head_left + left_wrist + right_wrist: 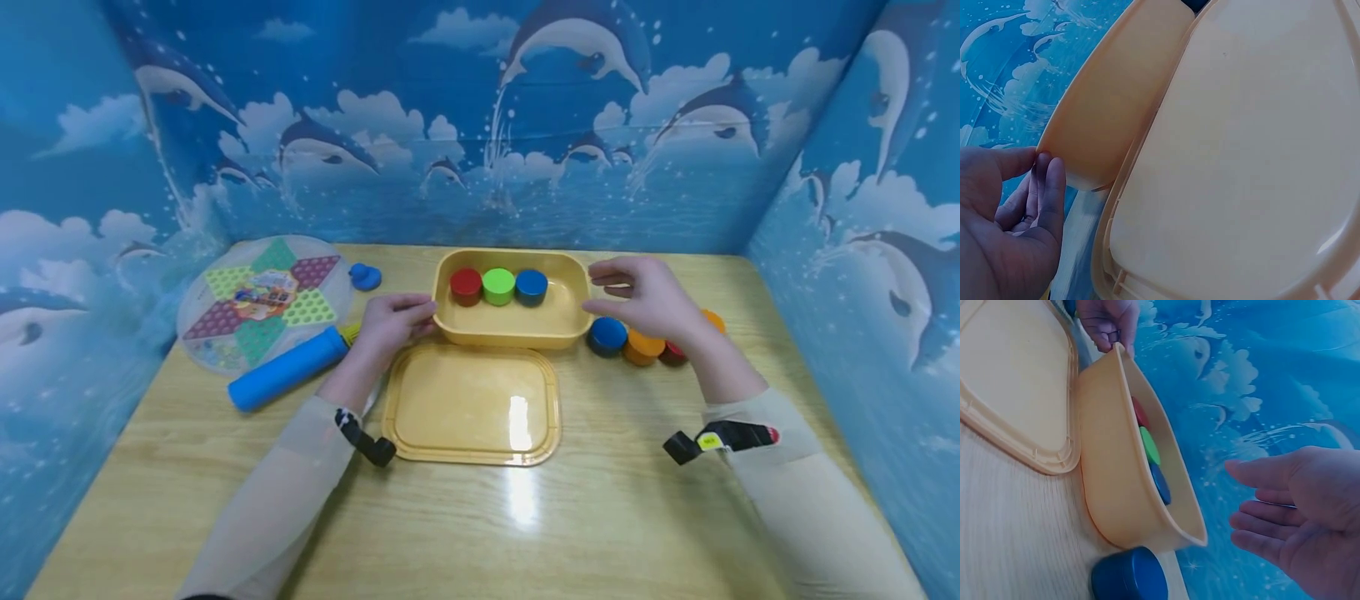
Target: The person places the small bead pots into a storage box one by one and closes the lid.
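Observation:
A yellow plastic box (pixel 510 338) stands at the back of the table. Inside it sit a red cylinder (pixel 466 288), a green cylinder (pixel 498 287) and a blue cylinder (pixel 531 288) in a row. My left hand (pixel 393 323) pinches the box's left rim; the left wrist view shows thumb and fingertips meeting at the box wall (pixel 1107 94). At the box's right end my right hand (pixel 641 292) hovers, holding nothing; in the right wrist view its extended fingers (pixel 1266 547) are apart from the rim. The matching lid (pixel 472 404) lies in front of the box.
Right of the box are a second blue cylinder (pixel 607 337), orange ones (pixel 643 348) and a dark red one (pixel 672 355), partly behind my right wrist. On the left lie a star-patterned game board (pixel 266 300), a blue tube (pixel 288 368) and a blue rubber duck (pixel 365 277). Dolphin-print curtains (pixel 480 192) enclose the table.

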A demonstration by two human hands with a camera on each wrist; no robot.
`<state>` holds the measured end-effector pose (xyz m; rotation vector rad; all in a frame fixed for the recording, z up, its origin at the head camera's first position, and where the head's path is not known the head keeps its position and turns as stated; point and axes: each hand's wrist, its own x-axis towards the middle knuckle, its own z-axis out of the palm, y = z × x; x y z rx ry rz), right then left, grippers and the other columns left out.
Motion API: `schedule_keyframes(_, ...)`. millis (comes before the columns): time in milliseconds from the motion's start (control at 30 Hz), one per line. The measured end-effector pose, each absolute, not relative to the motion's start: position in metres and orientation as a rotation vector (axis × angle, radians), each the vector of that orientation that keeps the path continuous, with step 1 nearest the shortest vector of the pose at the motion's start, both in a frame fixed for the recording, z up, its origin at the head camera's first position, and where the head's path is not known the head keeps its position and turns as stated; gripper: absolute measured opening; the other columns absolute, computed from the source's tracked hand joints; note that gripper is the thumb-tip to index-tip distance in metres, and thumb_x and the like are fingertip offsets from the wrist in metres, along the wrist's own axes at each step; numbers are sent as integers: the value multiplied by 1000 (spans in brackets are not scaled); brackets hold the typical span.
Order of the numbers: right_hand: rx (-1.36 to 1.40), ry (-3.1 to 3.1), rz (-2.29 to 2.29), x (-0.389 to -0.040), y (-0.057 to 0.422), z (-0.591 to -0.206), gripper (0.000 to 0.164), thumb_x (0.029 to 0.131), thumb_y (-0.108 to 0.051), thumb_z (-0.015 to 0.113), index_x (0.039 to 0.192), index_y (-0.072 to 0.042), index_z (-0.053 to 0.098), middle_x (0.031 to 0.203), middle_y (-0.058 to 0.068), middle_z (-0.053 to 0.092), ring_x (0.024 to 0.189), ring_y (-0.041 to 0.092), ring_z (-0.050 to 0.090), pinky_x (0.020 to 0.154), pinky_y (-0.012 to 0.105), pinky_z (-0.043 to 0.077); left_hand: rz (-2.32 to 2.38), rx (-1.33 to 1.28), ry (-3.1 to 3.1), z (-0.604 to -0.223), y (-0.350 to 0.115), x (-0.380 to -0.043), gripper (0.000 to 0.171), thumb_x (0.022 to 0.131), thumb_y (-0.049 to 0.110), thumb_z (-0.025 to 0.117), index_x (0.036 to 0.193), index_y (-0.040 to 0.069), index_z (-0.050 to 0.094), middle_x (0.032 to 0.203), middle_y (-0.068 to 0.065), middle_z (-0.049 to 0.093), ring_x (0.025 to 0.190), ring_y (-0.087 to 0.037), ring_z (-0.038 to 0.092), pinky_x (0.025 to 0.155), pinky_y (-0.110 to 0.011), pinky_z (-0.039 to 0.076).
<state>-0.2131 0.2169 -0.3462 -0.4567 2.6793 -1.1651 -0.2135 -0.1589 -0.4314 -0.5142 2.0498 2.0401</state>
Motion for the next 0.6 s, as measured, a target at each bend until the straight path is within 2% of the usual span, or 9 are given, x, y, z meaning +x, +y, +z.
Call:
schedule_keyframes(133, -450, 2703, -1160, -199, 232, -343, 56, 99, -28, 79, 144, 2, 60, 144, 22, 60, 131, 40, 60, 108, 54, 52, 2044, -517, 2044, -431, -159, -213, 33, 101, 13, 75, 130, 0, 71, 120, -17, 67, 93, -21, 73, 87, -33, 64)
schedule_keyframes(267, -447, 2733, -1137, -188, 251, -342, 54, 100, -25, 78, 142, 4, 61, 143, 23, 61, 130, 41, 61, 106, 54, 53, 2023, -519, 2062, -430, -159, -213, 33, 101, 14, 75, 131, 1, 71, 123, -16, 67, 97, -21, 73, 87, -32, 64)
schedule_keyframes(500, -486, 2763, -1044, -176, 292, -343, 57, 101, -24, 77, 146, 6, 57, 148, 27, 56, 133, 50, 54, 107, 65, 47, 2013, -519, 2062, -431, -160, -213, 34, 101, 15, 75, 132, 1, 71, 124, -16, 67, 99, -22, 73, 88, -31, 64)
schedule_keyframes(600, -465, 2790, -989, -173, 310, -346, 59, 100, -26, 77, 147, 4, 57, 148, 27, 55, 133, 49, 54, 106, 65, 47, 2022, -510, 2052, -431, -160, -213, 35, 101, 15, 75, 133, 0, 70, 125, -16, 67, 99, -22, 73, 89, -32, 63)
